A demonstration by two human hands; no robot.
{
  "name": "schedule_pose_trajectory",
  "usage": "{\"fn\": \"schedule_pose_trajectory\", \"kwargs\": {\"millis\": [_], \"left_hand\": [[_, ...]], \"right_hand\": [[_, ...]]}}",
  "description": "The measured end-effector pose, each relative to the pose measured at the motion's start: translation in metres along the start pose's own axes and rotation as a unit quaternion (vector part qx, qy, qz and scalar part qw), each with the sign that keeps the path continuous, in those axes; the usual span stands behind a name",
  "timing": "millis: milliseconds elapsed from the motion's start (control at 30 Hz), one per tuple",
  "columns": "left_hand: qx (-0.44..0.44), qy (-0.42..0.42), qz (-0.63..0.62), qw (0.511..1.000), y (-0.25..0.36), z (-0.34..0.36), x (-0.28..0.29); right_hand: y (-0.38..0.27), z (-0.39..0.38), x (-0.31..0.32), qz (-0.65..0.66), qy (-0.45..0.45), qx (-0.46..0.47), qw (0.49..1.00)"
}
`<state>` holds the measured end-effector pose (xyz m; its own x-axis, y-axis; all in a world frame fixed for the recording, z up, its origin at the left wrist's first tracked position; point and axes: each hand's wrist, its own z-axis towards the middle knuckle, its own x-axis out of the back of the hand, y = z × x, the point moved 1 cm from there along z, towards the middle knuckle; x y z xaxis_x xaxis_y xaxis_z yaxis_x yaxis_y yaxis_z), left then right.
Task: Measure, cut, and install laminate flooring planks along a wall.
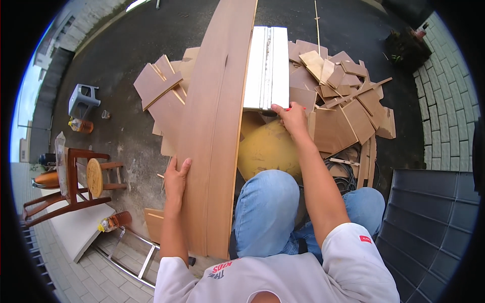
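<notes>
A long brown wooden board point(207, 151) runs from near my lap to the far edge of the view, lying along the left side of a flat silver metal table point(267, 68) with lengthwise grooves. My left hand point(177, 183) grips the board's left edge, thumb up against its face. At the near right corner of the metal table, my right hand point(293, 120) is closed round a thin red stick point(288, 109), perhaps a pen; most of it is hidden by the fingers. Below the table sits a worn yellow rounded body point(270, 149), just ahead of my knees.
Board offcuts lie in a heap point(348, 101) at right and another pile point(161, 96) at left. Black cables point(343, 177) coil beside my right knee. Farther left are a plastic stool point(84, 98), wooden chair point(70, 177), bottles and metal frame point(146, 262). Dark ribbed panels point(429, 227) stand right.
</notes>
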<state>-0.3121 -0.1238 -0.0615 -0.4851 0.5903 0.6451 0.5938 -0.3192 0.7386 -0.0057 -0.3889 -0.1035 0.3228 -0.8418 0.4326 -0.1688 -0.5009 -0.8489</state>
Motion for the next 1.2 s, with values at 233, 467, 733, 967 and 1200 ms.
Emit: {"fn": "schedule_pose_trajectory", "kwargs": {"millis": [233, 467, 733, 967, 1200], "left_hand": [[0.014, 0.011, -0.005, 1.000, 0.021, -0.018, -0.013], [0.080, 0.051, 0.022, 0.995, 0.038, -0.050, -0.040], [0.066, 0.060, 0.008, 0.996, 0.037, -0.047, -0.044], [0.029, 0.059, 0.018, 0.998, 0.025, -0.058, -0.046], [0.003, 0.050, 0.035, 0.998, 0.019, -0.064, -0.044]], "right_hand": [[0.011, 0.022, 0.019, -0.028, -0.035, 0.052, 0.998], [0.016, 0.032, 0.044, -0.070, -0.063, 0.105, 0.990], [0.031, 0.046, 0.036, -0.083, -0.049, 0.094, 0.991], [0.035, 0.045, 0.037, -0.054, -0.038, 0.106, 0.992], [0.033, 0.034, 0.039, -0.078, -0.015, 0.110, 0.991]]}}
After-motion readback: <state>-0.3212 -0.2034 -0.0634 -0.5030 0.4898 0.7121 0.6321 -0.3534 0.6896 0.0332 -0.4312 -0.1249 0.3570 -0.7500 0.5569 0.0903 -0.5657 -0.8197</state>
